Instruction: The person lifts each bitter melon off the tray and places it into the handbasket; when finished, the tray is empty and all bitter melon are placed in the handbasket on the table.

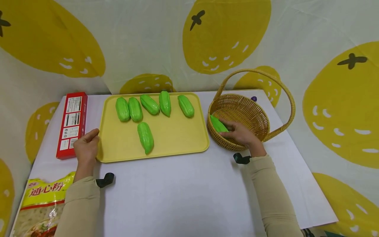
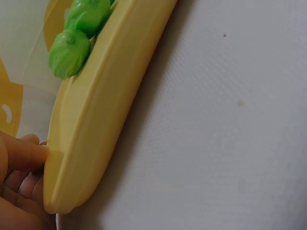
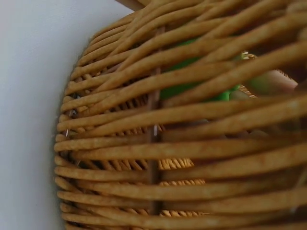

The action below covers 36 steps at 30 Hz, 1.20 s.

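Looking over the near edge of the yellow tray (image 1: pixel 174 143), finding a broad stretch of white tabletop (image 1: pixel 177 197) running out in front of it, between two beige sleeves (image 1: pixel 263 184). Seeing just a sliver of room between the tray's right edge and a wicker basket (image 1: pixel 251 112), and little more between its left edge and a red box (image 1: pixel 71 126). Pinching the tray's left rim, toward the near corner, with thumb and fingers of the left hand (image 1: pixel 87 144), filling much of that gap. Noting a yellow-topped packet (image 1: pixel 41 207) lying in front and to the left of the tray, partly hidden by a sleeve. Counting five green gourds (image 1: pixel 165 103) along the tray's far edge, and one lone gourd (image 1: pixel 145 137) lying a little left of its middle. Pinching another gourd (image 1: pixel 218 124) between thumb and fingers of the right hand (image 1: pixel 241 133), holding it inside the basket, on the side closest to the tray. Showing as green through the weave in the right wrist view. Seeing the basket's handle (image 1: pixel 292 108) arching higher than the tray.
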Each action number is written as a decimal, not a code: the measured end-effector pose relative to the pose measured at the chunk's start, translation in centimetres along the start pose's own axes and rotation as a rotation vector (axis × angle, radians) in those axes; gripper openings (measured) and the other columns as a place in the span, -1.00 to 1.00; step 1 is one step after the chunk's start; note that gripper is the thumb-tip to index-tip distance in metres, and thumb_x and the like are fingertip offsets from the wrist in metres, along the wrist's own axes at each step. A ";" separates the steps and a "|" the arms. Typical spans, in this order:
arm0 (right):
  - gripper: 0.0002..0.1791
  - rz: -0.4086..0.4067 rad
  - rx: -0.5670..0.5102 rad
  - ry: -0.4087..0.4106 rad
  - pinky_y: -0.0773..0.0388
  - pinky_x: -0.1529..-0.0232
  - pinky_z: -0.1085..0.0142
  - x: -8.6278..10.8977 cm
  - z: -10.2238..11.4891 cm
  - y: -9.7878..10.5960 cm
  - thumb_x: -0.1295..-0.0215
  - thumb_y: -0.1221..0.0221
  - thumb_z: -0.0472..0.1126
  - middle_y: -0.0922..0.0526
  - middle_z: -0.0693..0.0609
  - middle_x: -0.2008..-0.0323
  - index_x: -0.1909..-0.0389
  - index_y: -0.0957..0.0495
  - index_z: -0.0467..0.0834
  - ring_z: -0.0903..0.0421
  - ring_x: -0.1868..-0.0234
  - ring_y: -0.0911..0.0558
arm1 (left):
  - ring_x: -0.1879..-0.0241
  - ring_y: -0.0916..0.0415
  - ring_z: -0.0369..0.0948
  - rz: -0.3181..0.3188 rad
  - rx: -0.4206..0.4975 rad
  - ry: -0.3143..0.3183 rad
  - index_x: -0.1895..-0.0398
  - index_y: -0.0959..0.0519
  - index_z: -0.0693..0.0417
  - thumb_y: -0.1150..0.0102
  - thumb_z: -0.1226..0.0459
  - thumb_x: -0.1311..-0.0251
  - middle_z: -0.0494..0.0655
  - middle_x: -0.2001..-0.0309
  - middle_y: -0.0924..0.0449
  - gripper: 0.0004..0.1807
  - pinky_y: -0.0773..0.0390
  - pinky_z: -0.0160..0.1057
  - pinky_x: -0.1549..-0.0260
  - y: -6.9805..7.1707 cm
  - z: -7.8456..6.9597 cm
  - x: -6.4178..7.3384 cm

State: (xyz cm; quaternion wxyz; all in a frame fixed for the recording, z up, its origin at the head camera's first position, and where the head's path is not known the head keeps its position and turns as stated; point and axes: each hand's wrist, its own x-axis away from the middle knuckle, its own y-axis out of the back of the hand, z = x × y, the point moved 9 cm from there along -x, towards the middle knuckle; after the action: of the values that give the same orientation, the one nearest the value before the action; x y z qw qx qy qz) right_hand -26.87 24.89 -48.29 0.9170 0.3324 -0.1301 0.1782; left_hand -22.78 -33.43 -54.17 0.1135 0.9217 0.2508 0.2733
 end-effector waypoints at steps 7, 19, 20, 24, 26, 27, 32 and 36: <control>-0.18 -0.004 0.040 0.000 -0.33 -0.35 -0.01 -0.1 0.5 0.1 -0.39 -0.28 -0.01 -0.23 -0.26 -0.55 -0.60 -0.14 0.10 -0.15 -0.34 -0.37 | -0.51 -0.24 -0.23 0.004 0.022 -0.015 -0.42 -0.45 -0.25 0.04 0.20 -0.54 -0.27 -0.48 -0.39 -0.55 -0.30 -0.26 -0.48 -0.1 -0.2 0.1; -0.14 -0.040 -0.027 0.004 -0.21 -0.51 -0.17 0.4 0.8 0.5 -0.39 -0.25 0.14 -0.24 -0.17 -0.56 -0.60 -0.14 0.02 -0.21 -0.52 -0.26 | -0.45 -0.30 -0.27 -0.008 0.043 -0.034 -0.40 -0.49 -0.21 0.03 0.21 -0.53 -0.26 -0.46 -0.43 -0.57 -0.34 -0.28 -0.45 -0.3 -0.6 0.4; -0.15 -0.053 -0.046 0.019 -0.19 -0.52 -0.17 0.4 1.0 0.6 -0.41 -0.24 0.12 -0.23 -0.17 -0.57 -0.61 -0.12 -0.01 -0.20 -0.54 -0.23 | -0.44 -0.31 -0.28 -0.009 0.048 -0.033 -0.39 -0.50 -0.20 0.03 0.22 -0.53 -0.26 -0.45 -0.44 -0.57 -0.34 -0.29 -0.45 -0.3 -0.6 0.5; -0.20 -0.156 -0.140 0.125 -0.19 -0.54 -0.12 0.7 2.6 1.4 -0.47 -0.19 0.04 -0.19 -0.15 -0.59 -0.61 -0.11 -0.04 -0.14 -0.59 -0.19 | -0.41 -0.35 -0.30 -0.025 0.055 -0.078 -0.38 -0.51 -0.10 0.01 0.25 -0.52 -0.18 -0.43 -0.46 -0.58 -0.37 -0.29 -0.43 -0.1 -0.9 0.7; -0.23 -0.214 -0.182 0.180 -0.22 -0.54 -0.08 0.9 3.8 1.8 -0.48 -0.18 0.02 -0.20 -0.10 -0.59 -0.60 -0.12 0.00 -0.10 -0.59 -0.21 | -0.41 -0.35 -0.31 -0.027 0.051 -0.094 -0.38 -0.51 -0.08 0.01 0.26 -0.52 -0.16 -0.42 -0.46 -0.58 -0.37 -0.29 -0.43 0.0 -1.0 0.7; -0.25 -0.242 -0.188 0.203 -0.24 -0.53 -0.06 1.1 4.5 2.0 -0.48 -0.18 0.01 -0.21 -0.08 -0.58 -0.60 -0.14 0.03 -0.08 -0.58 -0.23 | -0.41 -0.35 -0.31 -0.030 0.045 -0.105 -0.38 -0.51 -0.06 0.02 0.26 -0.52 -0.14 -0.42 -0.46 -0.58 -0.37 -0.28 -0.43 0.0 -1.1 0.7; -0.28 -0.287 -0.193 0.302 -0.25 -0.52 -0.03 1.7 7.9 1.3 -0.50 -0.17 -0.05 -0.22 -0.05 -0.58 -0.59 -0.15 -0.02 -0.07 -0.57 -0.25 | -0.44 -0.33 -0.31 -0.032 0.042 -0.095 -0.38 -0.50 -0.10 0.02 0.24 -0.53 -0.17 -0.42 -0.46 -0.58 -0.36 -0.30 -0.44 0.1 -0.7 0.8; -0.29 -0.267 -0.179 0.395 -0.23 -0.53 -0.01 1.7 10.5 -0.7 -0.52 -0.14 -0.08 -0.18 -0.04 -0.59 -0.59 -0.14 -0.09 -0.05 -0.59 -0.21 | -0.48 -0.30 -0.27 -0.031 0.047 -0.077 -0.38 -0.50 -0.15 0.02 0.22 -0.53 -0.19 -0.43 -0.45 -0.58 -0.35 -0.29 -0.45 0.0 -0.4 0.9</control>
State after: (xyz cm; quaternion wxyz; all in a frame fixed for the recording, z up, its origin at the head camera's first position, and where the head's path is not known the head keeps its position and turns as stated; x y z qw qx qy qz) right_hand -26.30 17.90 -40.27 0.9657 0.2231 0.0813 0.1049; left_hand -22.37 -32.97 -53.44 0.1058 0.9298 0.2670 0.2301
